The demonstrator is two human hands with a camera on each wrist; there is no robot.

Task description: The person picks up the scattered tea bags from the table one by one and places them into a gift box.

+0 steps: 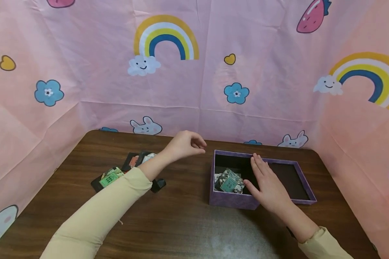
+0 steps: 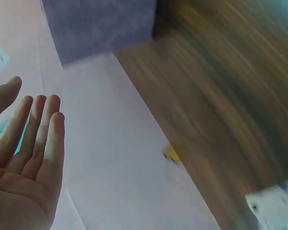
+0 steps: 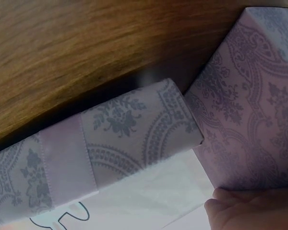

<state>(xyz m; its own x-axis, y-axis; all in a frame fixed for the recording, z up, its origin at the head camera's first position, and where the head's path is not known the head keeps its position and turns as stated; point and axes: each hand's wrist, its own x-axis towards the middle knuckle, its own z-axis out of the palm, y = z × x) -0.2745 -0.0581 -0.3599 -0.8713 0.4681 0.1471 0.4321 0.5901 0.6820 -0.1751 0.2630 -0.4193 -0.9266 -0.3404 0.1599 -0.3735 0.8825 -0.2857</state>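
Note:
My left hand (image 1: pixel 186 144) is in the air left of the purple box (image 1: pixel 233 199), nothing in its grasp. Its fingers are loosely bent in the head view and show an empty palm (image 2: pixel 26 187) in the left wrist view. Across the box's right rim rests my right hand (image 1: pixel 270 185), fingers extended and thumb spread toward the inside. Flat packets (image 1: pixel 229 182) with a teal label lie in the left part of the box. The right wrist view shows the patterned box wall (image 3: pixel 249 105) beside part of the right hand (image 3: pixel 252 208).
The shallow purple lid (image 1: pixel 306 185), black inside, lies against the box's right side. Left on the brown table (image 1: pixel 181 223) are a green-labelled packet (image 1: pixel 111 177), other dark-backed packets (image 1: pixel 131 162) and a small black object (image 1: pixel 158 185). Printed pink cloth (image 1: pixel 181 90) stands behind.

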